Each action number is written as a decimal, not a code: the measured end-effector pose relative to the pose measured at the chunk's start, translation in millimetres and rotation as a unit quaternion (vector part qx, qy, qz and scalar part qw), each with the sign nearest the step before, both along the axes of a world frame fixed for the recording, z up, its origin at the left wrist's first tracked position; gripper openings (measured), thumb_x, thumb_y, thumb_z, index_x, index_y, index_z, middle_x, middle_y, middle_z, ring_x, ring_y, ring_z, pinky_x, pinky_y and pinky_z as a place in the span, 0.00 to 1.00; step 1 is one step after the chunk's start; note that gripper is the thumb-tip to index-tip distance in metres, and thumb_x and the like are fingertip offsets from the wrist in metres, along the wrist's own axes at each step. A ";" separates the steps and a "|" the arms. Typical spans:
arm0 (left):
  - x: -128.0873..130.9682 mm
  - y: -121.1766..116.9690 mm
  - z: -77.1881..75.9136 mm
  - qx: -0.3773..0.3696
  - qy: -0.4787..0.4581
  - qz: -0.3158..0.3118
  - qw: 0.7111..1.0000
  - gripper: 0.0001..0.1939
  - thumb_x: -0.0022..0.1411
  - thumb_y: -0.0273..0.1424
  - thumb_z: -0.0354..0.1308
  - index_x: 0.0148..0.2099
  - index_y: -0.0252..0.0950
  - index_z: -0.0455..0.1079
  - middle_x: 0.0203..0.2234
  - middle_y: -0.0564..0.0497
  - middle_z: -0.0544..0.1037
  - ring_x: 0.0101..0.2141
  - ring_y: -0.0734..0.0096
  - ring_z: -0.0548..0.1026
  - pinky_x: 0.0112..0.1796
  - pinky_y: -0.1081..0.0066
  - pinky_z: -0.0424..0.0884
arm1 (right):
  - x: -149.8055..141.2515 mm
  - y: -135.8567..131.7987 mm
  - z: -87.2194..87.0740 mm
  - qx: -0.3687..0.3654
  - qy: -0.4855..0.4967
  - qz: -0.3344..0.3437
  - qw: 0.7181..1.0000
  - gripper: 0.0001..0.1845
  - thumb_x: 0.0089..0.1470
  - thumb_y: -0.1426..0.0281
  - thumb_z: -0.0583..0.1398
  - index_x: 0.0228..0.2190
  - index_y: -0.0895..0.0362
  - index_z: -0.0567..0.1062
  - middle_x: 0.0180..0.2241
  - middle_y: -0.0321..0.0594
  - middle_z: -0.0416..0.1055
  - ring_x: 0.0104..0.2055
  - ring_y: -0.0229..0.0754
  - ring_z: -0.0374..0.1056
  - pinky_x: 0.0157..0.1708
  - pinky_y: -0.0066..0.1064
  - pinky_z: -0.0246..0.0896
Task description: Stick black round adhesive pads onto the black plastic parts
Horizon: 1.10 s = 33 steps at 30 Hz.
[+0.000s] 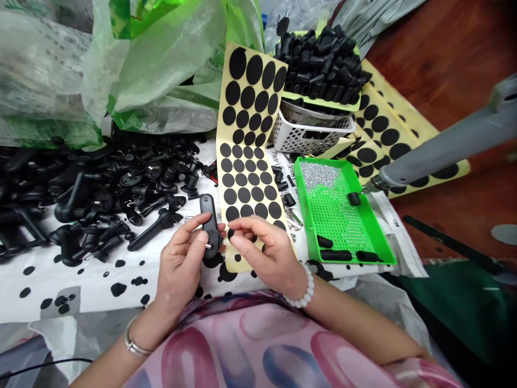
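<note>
My left hand point(183, 258) is closed around a long black plastic part point(209, 218) with rounded ends. A short shiny metal pin point(208, 246) sticks out near its lower end, beside my thumb. Just to the right, my right hand point(269, 253) has its thumb and index fingertips brought close together. Whether something small sits between them I cannot make out. Behind those fingers lies a yellowish backing sheet point(247, 153) of round black stickers, its upper half leaning upright.
Many black plastic parts point(121, 199) are heaped at left. A green tray point(339, 215) holds small silvery pieces and several black sleeves. Behind it stands a white basket point(299, 134), under a pile of black caps point(323, 64). A grey metal arm point(440, 140) reaches in from the right.
</note>
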State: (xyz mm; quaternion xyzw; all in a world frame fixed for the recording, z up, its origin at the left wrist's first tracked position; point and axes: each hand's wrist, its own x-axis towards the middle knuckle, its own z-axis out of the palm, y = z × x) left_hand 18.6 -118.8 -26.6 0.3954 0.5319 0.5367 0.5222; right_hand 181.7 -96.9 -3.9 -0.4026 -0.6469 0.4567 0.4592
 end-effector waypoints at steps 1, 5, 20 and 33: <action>-0.2 -0.4 0.5 0.003 0.017 0.009 1.000 0.17 0.61 0.36 0.58 0.52 0.41 0.70 0.32 0.53 0.80 0.30 0.76 0.76 0.35 0.77 0.72 | -2.6 -3.4 -3.5 -0.002 -0.014 0.004 1.000 0.10 0.56 0.70 0.58 0.40 0.58 0.75 0.30 0.37 0.70 0.30 0.34 0.67 0.32 0.28 0.66; -0.8 -2.0 0.8 0.008 0.059 0.039 0.997 0.15 0.60 0.37 0.59 0.49 0.39 0.71 0.25 0.55 0.77 0.24 0.77 0.72 0.29 0.78 0.70 | -10.2 -11.0 -14.8 -0.035 -0.036 0.020 0.999 0.14 0.55 0.68 0.59 0.44 0.58 0.73 0.27 0.35 0.68 0.26 0.33 0.64 0.26 0.26 0.63; 7.0 -8.3 -11.8 0.128 0.184 0.069 0.972 0.16 0.61 0.31 0.58 0.51 0.36 0.68 0.44 0.45 0.77 0.41 0.66 0.76 0.39 0.71 0.73 | -19.5 -8.4 -15.6 -0.055 -0.034 -0.032 0.997 0.08 0.54 0.68 0.58 0.34 0.59 0.74 0.25 0.36 0.69 0.22 0.33 0.64 0.23 0.26 0.63; 3.8 -7.4 -21.3 0.226 0.337 0.066 0.911 0.18 0.60 0.25 0.57 0.53 0.40 0.69 0.46 0.48 0.77 0.45 0.64 0.76 0.46 0.63 0.72 | -14.5 -16.1 -2.0 -0.078 -0.082 -0.023 0.993 0.13 0.56 0.70 0.55 0.40 0.58 0.77 0.32 0.43 0.77 0.32 0.40 0.73 0.30 0.29 0.69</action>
